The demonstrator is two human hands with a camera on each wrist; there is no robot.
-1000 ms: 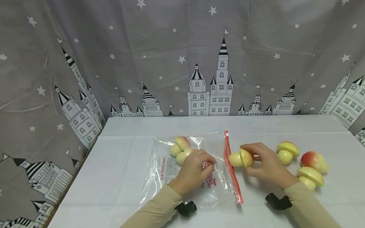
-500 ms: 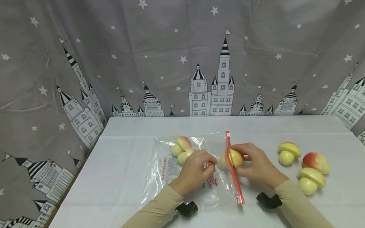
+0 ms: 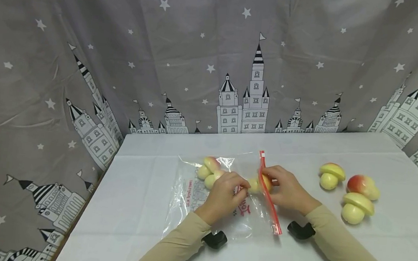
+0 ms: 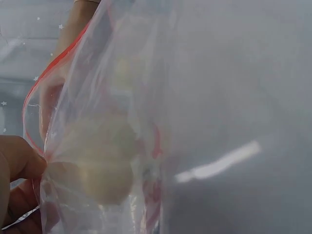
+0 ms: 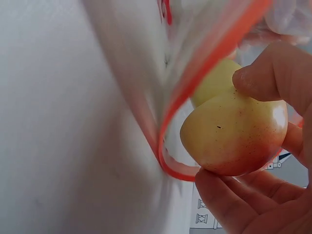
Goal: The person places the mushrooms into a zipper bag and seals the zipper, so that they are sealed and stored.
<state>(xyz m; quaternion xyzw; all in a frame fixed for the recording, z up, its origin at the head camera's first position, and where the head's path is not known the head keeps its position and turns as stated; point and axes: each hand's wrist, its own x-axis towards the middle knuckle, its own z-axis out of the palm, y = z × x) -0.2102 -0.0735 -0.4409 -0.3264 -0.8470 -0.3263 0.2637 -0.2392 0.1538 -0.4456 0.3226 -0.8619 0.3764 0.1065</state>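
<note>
A clear zip bag (image 3: pixel 179 216) with a red zip edge (image 3: pixel 271 208) lies flat on the white table. Its mouth faces right and gapes in the right wrist view. My left hand (image 3: pixel 223 197) pinches the bag's upper sheet between thumb and fingers, near the mouth. My right hand (image 3: pixel 290 193) holds a toy mushroom (image 5: pixel 234 134), yellow with a red blush, by its cap. The mushroom's stem (image 3: pixel 253 185) is past the red edge, inside the bag, and the cap sits at the mouth. Deeper in the bag lie more yellow mushrooms (image 3: pixel 211 163), partly behind the left hand.
Right of the bag, three more toy mushrooms stand or lie together: one at the back (image 3: pixel 331 171), a red-blushed one (image 3: pixel 363 185), and a yellow one (image 3: pixel 355 207) in front. A grey curtain (image 3: pixel 187 40) printed with castles and stars hangs behind the table.
My right hand has moved left, carrying the mushroom from just outside the red edge into the bag's mouth. The left hand has stayed almost in place, pinching the bag.
</note>
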